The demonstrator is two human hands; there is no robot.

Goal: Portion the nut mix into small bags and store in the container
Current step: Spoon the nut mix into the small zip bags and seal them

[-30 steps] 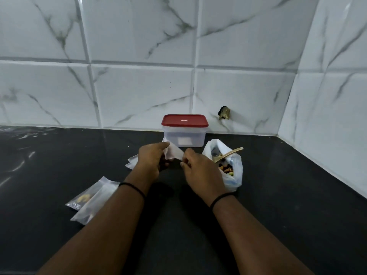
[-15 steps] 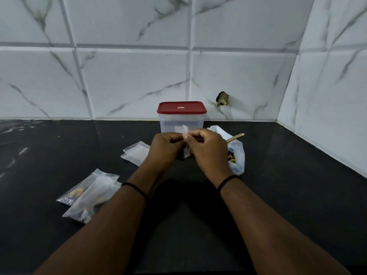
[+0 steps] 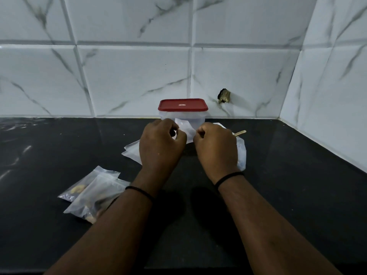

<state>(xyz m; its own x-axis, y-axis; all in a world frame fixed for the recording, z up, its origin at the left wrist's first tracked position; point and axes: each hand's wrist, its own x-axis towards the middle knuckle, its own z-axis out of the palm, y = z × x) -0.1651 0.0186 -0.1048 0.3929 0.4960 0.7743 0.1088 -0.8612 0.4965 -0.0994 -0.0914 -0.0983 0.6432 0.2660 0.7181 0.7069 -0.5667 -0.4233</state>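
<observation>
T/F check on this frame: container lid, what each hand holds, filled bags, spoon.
1. The container has its red lid on. True.
2. Both hands pinch one small empty bag. True: the left hand and right hand hold it between them.
3. The filled bags lie inside the container. False: they lie on the counter, by the left forearm.
4. The right hand holds the spoon. False: the spoon stands in the nut bag behind that hand.

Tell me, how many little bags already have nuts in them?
2, lying overlapped on the counter by the left forearm: one behind, one in front. The small bag pinched between both hands looks empty; spare ones lie flat behind the left hand. More could be hidden.
</observation>
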